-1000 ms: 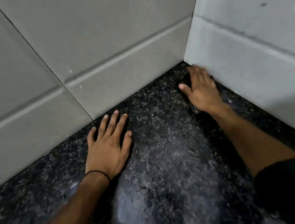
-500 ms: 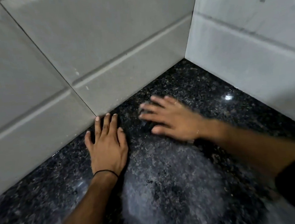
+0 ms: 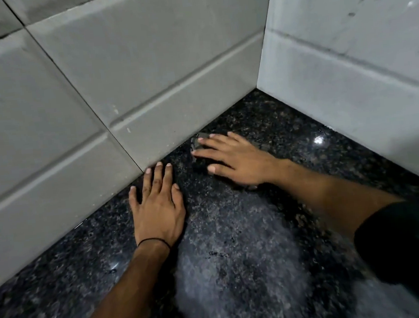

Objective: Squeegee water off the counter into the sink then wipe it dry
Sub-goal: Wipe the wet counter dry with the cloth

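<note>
The black speckled granite counter (image 3: 300, 135) fills the lower part of the head view and meets grey tiled walls in a corner. My left hand (image 3: 157, 209) lies flat on the counter, fingers apart, fingertips at the foot of the back wall; a thin black band circles its wrist. My right hand (image 3: 239, 161) presses flat on a small dark cloth (image 3: 197, 141) beside the back wall, just right of my left hand. Most of the cloth is hidden under the palm. A pale, smeared patch (image 3: 237, 257) covers the counter in front of both hands. No sink or squeegee is in view.
The back tiled wall (image 3: 145, 75) runs diagonally from lower left to the corner (image 3: 258, 88). The side wall (image 3: 346, 58) closes off the right. Small bright glints (image 3: 318, 139) show on the stone near the side wall.
My right hand slid with the cloth from the far corner leftward along the back wall, ending next to my left hand. The left hand stayed flat, its fingers drawn closer together.
</note>
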